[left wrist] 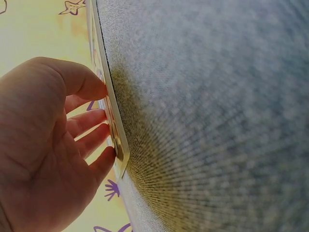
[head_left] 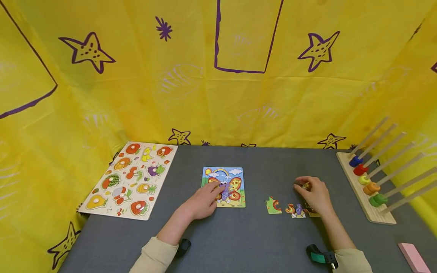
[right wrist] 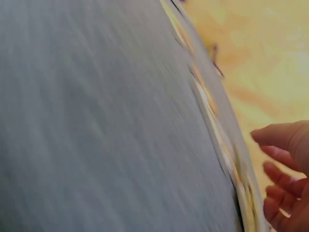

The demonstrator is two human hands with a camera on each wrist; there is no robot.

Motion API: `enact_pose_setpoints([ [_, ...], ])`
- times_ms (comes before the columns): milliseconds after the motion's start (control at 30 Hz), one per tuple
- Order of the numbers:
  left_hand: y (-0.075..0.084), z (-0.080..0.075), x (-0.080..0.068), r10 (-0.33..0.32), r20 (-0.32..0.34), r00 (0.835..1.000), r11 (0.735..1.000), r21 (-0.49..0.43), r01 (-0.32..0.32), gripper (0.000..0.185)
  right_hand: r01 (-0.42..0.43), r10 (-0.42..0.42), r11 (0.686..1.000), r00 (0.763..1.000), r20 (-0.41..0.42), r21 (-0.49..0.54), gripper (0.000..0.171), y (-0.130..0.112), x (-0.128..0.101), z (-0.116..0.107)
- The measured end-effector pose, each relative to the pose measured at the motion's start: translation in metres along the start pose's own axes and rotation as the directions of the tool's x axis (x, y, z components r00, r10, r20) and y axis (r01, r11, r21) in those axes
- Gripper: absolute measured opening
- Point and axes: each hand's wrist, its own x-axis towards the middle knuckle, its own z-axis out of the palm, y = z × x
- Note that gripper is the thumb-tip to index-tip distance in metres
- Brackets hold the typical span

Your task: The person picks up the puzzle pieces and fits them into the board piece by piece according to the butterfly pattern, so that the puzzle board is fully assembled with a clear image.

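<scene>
A butterfly puzzle board (head_left: 233,178) lies flat at the middle of the grey table (head_left: 259,242). My left hand (head_left: 216,191) rests on the board's lower left part with its fingers fairly straight. In the left wrist view those fingers (left wrist: 91,140) press against the board's edge (left wrist: 117,135). To the right, my right hand (head_left: 302,185) pinches a small puzzle piece (head_left: 306,185) with curled fingers, just above the table. Two loose pieces (head_left: 274,206) (head_left: 297,210) lie in front of that hand, and a third (head_left: 313,214) shows partly under it. The right wrist view is blurred; only curled fingers (right wrist: 285,183) show.
A fruit peg puzzle board (head_left: 131,178) lies at the left. A wooden ring stacker (head_left: 370,189) with slanted rods and coloured rings stands at the right edge. A pink block (head_left: 413,257) sits at the near right corner. Yellow star-printed cloth (head_left: 218,94) walls in the back and sides.
</scene>
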Motion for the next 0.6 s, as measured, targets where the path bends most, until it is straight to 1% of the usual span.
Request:
enact_pose_setpoints([
  [67,0.0,0.0,0.0,0.0,0.004,1.0,1.0,-0.007,0.0,0.051,-0.031,0.031,0.999,0.999,0.01,-0.026,0.033,0.01,-0.002,-0.011],
  [167,0.0,0.0,-0.001,-0.001,0.013,1.0,1.0,-0.023,0.002,0.051,-0.093,0.096,0.994,0.994,0.053,-0.055,0.045,0.023,-0.005,-0.023],
  [267,0.0,0.0,-0.001,-0.001,0.025,1.0,0.999,-0.034,0.002,0.052,-0.166,0.174,0.982,0.98,0.099,-0.086,0.054,0.031,-0.008,-0.03],
  [333,0.0,0.0,0.0,0.0,0.029,1.0,0.999,-0.036,0.002,0.052,-0.199,0.21,0.975,0.97,0.124,-0.096,0.057,0.034,-0.01,-0.032],
  [467,0.0,0.0,0.0,-0.009,0.033,0.999,0.999,-0.036,0.01,0.052,-0.229,0.24,0.969,0.961,0.135,-0.09,0.059,0.036,-0.011,-0.033],
  [600,0.0,-0.001,-0.001,-0.015,0.03,0.999,0.999,-0.04,0.017,0.053,-0.249,0.256,0.966,0.959,0.119,-0.067,0.058,0.035,-0.01,-0.031],
])
